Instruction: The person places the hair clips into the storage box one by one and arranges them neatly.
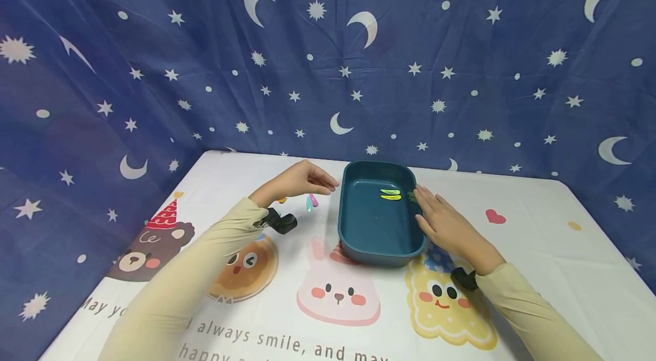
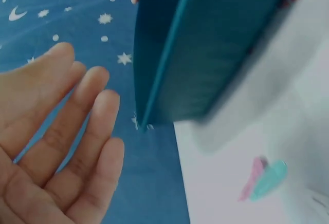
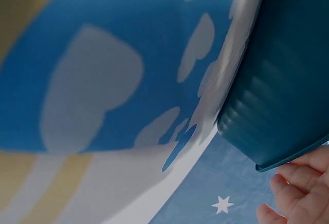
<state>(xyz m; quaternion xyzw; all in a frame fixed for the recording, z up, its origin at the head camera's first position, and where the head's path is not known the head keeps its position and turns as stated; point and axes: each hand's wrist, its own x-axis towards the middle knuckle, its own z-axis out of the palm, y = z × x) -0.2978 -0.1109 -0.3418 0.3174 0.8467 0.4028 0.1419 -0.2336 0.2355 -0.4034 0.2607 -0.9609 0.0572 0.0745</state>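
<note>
A dark teal, rounded rectangular plastic box (image 1: 379, 244) stands on the table. Inside lie two yellow-green snap hair clips (image 1: 391, 197), side by side near its right wall. My left hand (image 1: 307, 177) hovers just left of the box, fingers loosely extended with nothing in them; the left wrist view shows the palm and a gap to the box wall (image 2: 205, 54). At the right rim, my right hand (image 1: 446, 224) touches the box with its fingers extended. A small green patch shows on the inner wall by those fingertips.
Left of the box, under my left hand, lie a turquoise hair clip (image 1: 309, 204), a pink hair clip (image 1: 314, 200) and an orange piece (image 1: 282, 200) partly hidden by the hand. A printed white cloth (image 1: 533, 247) covers the table; a blue star-patterned curtain (image 1: 318, 116) hangs behind.
</note>
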